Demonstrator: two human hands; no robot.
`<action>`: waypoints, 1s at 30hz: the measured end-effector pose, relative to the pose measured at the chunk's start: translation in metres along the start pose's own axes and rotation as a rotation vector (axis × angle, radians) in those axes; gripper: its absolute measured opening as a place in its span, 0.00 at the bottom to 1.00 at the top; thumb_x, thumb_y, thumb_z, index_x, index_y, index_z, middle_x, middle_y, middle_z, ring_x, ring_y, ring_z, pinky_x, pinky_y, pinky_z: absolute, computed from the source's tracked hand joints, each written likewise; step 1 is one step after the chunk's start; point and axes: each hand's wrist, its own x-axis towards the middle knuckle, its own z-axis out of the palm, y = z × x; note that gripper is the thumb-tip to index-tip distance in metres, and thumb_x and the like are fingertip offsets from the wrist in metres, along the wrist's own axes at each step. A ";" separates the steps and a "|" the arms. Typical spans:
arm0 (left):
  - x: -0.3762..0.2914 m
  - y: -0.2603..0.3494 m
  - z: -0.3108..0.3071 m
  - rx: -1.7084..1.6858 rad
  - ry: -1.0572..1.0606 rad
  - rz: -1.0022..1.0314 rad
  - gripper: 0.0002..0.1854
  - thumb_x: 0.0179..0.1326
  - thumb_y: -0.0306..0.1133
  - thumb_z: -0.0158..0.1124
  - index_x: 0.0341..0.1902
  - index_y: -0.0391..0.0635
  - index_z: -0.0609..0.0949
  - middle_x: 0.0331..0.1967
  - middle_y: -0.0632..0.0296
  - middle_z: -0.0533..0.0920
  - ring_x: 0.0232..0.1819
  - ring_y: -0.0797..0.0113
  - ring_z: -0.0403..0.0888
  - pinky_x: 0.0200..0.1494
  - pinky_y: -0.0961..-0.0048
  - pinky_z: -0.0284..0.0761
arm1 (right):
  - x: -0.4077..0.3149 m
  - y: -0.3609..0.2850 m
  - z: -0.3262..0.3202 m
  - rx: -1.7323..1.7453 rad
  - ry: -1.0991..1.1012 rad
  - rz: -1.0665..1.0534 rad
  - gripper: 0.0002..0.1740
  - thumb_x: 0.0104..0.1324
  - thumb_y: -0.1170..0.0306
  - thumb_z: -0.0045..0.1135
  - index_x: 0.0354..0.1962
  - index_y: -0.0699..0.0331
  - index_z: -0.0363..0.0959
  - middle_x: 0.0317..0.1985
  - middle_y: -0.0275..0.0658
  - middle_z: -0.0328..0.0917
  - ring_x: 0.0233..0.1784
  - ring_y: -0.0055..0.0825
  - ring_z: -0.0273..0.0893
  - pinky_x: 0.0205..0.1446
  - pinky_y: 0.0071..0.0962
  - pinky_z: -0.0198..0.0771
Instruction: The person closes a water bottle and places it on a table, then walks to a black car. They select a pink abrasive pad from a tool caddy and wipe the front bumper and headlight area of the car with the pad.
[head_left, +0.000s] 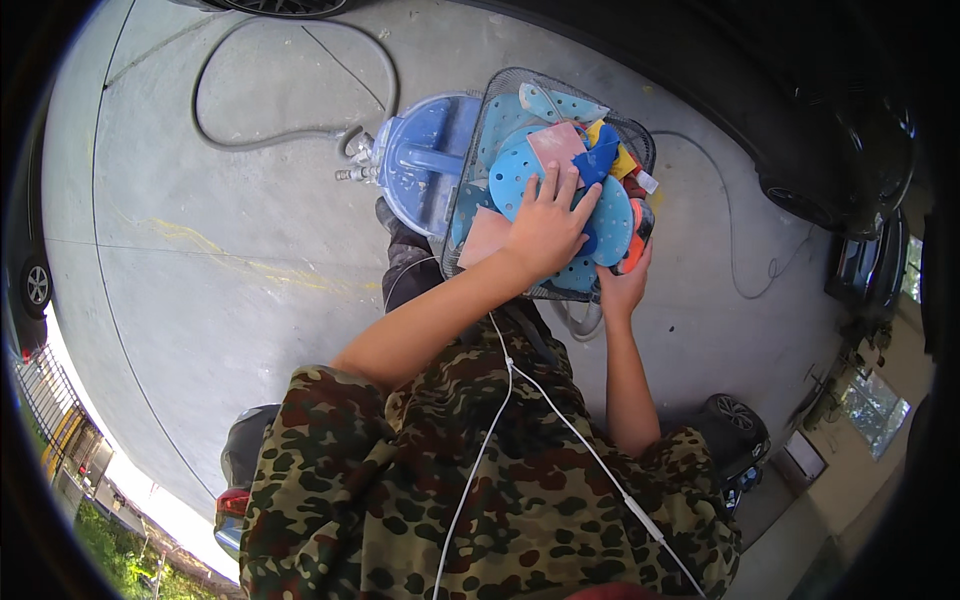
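My left hand (551, 217) lies with spread fingers over perforated blue sanding discs (517, 180) in a black mesh basket (461, 206). Its fingertips touch a pink abrasive sheet (553, 142). A crumpled dark blue piece (598, 156) lies just beyond them. At the basket's near right corner, my right hand (626, 285) closes around an orange and black tool (637, 236), partly hidden. Against that tool leans another perforated blue disc (611, 221). A second pink sheet (486, 234) sits under my left wrist. Yellow and red items (624, 161) fill the basket's far right side.
Left of the basket stands a blue lidded drum-shaped unit (427, 165) with metal hose fittings (358, 174). A grey hose (199, 97) loops over the concrete floor (225, 202). A thin cable (731, 225) trails to the right. Dark cars (720, 90) surround the spot. A white cord (510, 367) hangs before me.
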 end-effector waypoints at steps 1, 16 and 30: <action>-0.001 0.001 0.003 0.020 -0.016 0.014 0.43 0.54 0.46 0.76 0.74 0.51 0.71 0.74 0.40 0.67 0.75 0.35 0.63 0.71 0.39 0.62 | 0.001 0.001 0.001 0.025 0.005 -0.004 0.66 0.44 0.61 0.81 0.77 0.58 0.50 0.64 0.53 0.73 0.66 0.55 0.71 0.68 0.46 0.66; 0.001 -0.012 0.037 0.182 0.035 0.150 0.27 0.61 0.41 0.63 0.65 0.53 0.80 0.80 0.41 0.57 0.80 0.34 0.51 0.77 0.35 0.49 | 0.016 0.036 0.007 0.330 -0.104 -0.011 0.59 0.49 0.72 0.78 0.76 0.65 0.52 0.72 0.47 0.65 0.74 0.39 0.65 0.76 0.35 0.58; 0.036 -0.058 0.011 0.183 0.158 0.227 0.10 0.57 0.34 0.63 0.40 0.45 0.84 0.74 0.48 0.68 0.75 0.41 0.63 0.69 0.40 0.68 | 0.008 0.045 -0.034 0.435 -0.037 -0.025 0.53 0.50 0.75 0.79 0.72 0.66 0.59 0.66 0.43 0.70 0.69 0.34 0.69 0.72 0.33 0.63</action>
